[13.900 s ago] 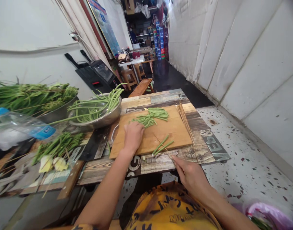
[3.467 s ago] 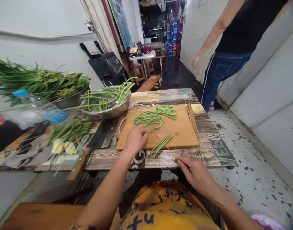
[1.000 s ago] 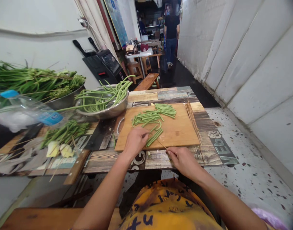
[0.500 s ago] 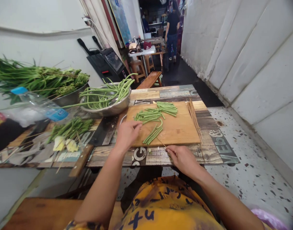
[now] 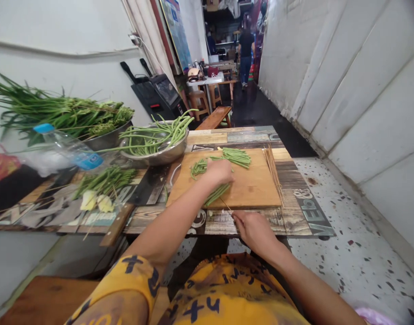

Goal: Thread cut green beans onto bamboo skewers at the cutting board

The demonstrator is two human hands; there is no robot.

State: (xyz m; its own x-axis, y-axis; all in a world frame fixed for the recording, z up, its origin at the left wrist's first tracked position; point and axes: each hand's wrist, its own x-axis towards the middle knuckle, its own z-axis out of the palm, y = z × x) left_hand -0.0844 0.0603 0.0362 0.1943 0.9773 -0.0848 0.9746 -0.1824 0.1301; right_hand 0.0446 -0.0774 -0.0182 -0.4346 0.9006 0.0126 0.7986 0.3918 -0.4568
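A wooden cutting board (image 5: 257,185) lies on the patterned table (image 5: 301,212). Cut green bean pieces (image 5: 239,156) are piled at its far side. My left hand (image 5: 219,171) reaches over the pile, fingers curled down onto the pieces; what it grips is hidden. My right hand (image 5: 252,229) is at the table's near edge, pinched on a thin bamboo skewer (image 5: 226,206) that carries several bean pieces (image 5: 215,194) lying on the board. A row of bare skewers (image 5: 272,171) lies along the board's right edge.
A metal bowl (image 5: 159,155) holds long beans beside the board. Farther left are a second bowl of greens (image 5: 101,137), a plastic water bottle (image 5: 69,149), a bundle of stalks (image 5: 103,180) and a cleaver (image 5: 149,185). A person (image 5: 245,49) walks far down the aisle.
My left hand moved from the board's near left corner forward onto the cut bean pile. The right hand stayed on the skewer. The person in the aisle went farther away.
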